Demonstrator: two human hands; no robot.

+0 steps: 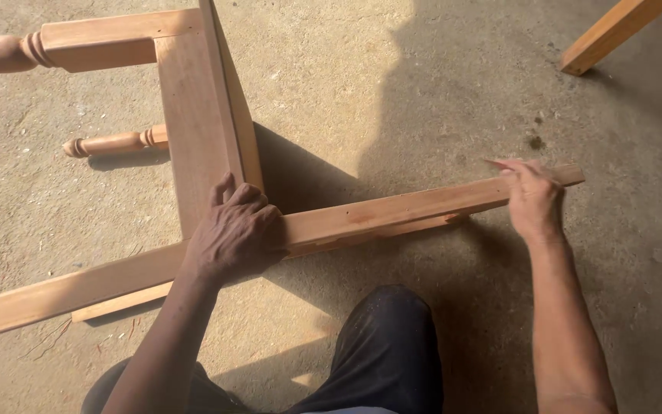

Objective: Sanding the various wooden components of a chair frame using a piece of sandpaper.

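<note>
A long reddish wooden rail (392, 211) runs across the concrete floor from lower left to right. My left hand (235, 230) grips it where it meets the upright wooden frame panel (193, 115). My right hand (532, 198) rests on the rail's right end, pinching a thin pale sliver or pencil-like stick (499, 164) against the wood. A second, thinner strip (120, 303) lies under the rail at the lower left.
Two turned wooden legs (113, 142) stick out left from the frame panel. Another wooden leg (611, 31) stands at the top right. My dark-trousered knee (388, 345) is below the rail. The floor is rough concrete with wood shavings.
</note>
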